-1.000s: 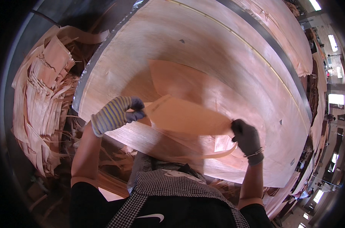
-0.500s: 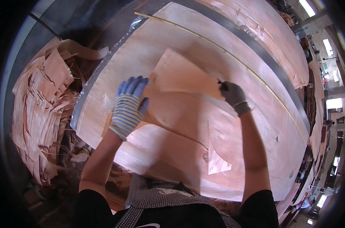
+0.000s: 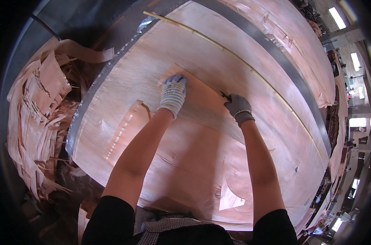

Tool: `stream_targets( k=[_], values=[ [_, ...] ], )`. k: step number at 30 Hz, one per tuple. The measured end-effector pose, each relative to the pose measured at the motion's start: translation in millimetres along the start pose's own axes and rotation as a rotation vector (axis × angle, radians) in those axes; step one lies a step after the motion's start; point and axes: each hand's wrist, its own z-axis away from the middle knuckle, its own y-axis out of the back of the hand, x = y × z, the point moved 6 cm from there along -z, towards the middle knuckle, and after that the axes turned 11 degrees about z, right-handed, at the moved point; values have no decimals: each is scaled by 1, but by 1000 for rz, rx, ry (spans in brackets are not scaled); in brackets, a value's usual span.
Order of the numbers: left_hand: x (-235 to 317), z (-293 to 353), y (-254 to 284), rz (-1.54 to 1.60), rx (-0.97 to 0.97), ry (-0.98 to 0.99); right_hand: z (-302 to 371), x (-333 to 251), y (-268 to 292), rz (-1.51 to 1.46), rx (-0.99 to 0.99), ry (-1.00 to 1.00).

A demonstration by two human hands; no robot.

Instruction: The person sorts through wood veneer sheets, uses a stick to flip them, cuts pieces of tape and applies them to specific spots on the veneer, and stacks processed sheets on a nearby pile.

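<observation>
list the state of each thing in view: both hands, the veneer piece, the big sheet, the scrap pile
left hand in striped knit glove: pressed flat on the small veneer piece
right hand in grey glove: closed on a small dark tool
small veneer piece: lying flat on the sheet
large pale veneer sheet: spread flat
veneer scrap pile: heaped, curled

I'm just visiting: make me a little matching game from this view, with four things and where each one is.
Things:
1. left hand
2. right hand
3. heap of veneer scraps
4. thin yellow strip

Places:
a. beyond both hands, running across the big sheet
b. flat on the smaller veneer piece
c. off the table's left edge
d. at that piece's right edge, pinching a small dark tool

Pairs: 1-b, 2-d, 3-c, 4-a
</observation>
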Motion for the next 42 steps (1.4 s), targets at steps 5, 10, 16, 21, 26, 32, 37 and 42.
stream_targets(
  k=[5,10,16,21,26,32,37,42],
  values=[
    [-26,-1,-12,-18,-9,53,10,-51,9,-260,207,279],
    [-23,-11,-6,-8,121,-5,-34,-117,-26,21,88,262],
    [-29,-5,-4,-85,21,-41,-19,-143,-43,86,89,255],
    [-9,-7,-5,-48,10,35,-5,-69,-38,213,61,571],
    [-10,-10,1,-56,43,26,10,31,-30,344,-130,362],
    [-4,-15,6,11,54,46,-52,-75,-14,68,-19,576],
    [-5,-16,1,-10,35,88,-70,-106,-21,123,0,547],
    [-9,-13,3,-56,46,28,34,-3,-52,70,-35,113]
  ],
)
